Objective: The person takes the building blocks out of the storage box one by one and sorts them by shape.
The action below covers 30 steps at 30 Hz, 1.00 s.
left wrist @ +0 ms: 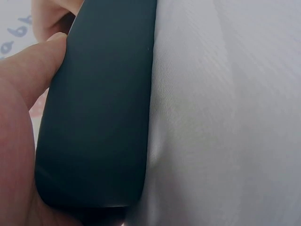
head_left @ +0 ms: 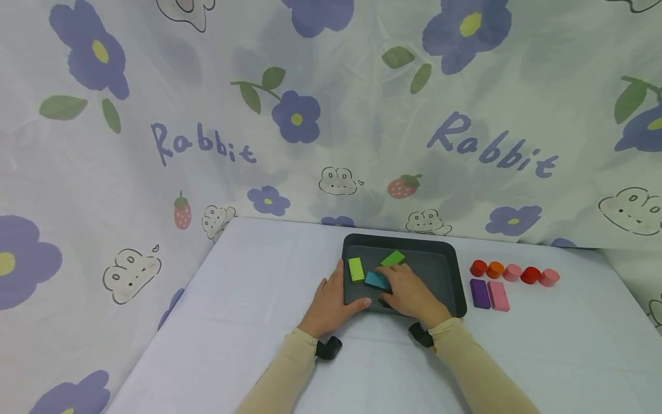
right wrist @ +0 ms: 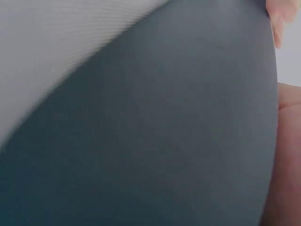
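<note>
A dark grey tray [head_left: 434,270] lies on the white table. My left hand [head_left: 331,305] rests against its near left corner, fingers extended along the left side and the thumb touching the near rim. In the left wrist view that thumb [left wrist: 37,66] lies at the edge of the tray wall [left wrist: 99,108]. Inside the tray, my right hand [head_left: 411,293] pinches a blue block [head_left: 376,280]; its fingers cover part of the block. A yellow-green block [head_left: 356,270] stands left of it, and a green block [head_left: 393,258] lies behind the right fingers. The right wrist view shows mostly tray wall [right wrist: 178,108].
Right of the tray is a row of red, orange and pink cylinders [head_left: 512,272]. In front of them lie a purple block [head_left: 480,294] and a pink block [head_left: 499,296]. A patterned curtain [head_left: 341,115] hangs behind the table [head_left: 248,310].
</note>
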### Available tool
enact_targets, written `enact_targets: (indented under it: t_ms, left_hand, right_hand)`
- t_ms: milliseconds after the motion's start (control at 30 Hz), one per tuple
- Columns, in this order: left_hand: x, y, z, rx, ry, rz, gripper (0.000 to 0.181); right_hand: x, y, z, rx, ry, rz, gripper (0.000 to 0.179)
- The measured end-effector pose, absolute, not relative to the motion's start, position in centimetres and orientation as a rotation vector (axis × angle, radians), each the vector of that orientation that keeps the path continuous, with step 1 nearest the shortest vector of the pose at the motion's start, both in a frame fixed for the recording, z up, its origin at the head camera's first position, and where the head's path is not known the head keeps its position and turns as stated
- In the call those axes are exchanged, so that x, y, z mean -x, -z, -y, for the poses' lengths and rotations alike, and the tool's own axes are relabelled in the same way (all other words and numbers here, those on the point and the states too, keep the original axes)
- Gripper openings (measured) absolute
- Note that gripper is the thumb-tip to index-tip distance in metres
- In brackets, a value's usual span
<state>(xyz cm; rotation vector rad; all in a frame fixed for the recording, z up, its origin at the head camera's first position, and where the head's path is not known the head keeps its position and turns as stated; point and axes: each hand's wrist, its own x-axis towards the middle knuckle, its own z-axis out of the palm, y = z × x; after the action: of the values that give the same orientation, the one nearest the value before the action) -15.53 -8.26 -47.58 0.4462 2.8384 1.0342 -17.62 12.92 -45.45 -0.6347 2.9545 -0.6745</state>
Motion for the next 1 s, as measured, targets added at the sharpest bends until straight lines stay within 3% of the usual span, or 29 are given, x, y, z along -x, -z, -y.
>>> enact_targets:
  t_ms: [700,1000]
  left_hand:
    - [15.6,47.9,8.2,-0.456,-1.023,-2.839,0.11]
    - [15.5,47.8,8.3,-0.45,-1.028,-2.841,0.11]
  right_hand:
    - [18.7,44.4,-13.0,0.849,0.64,-2.8,0.067]
    - [18.6,44.4,-13.1,0.793,0.602,-2.781,0.065]
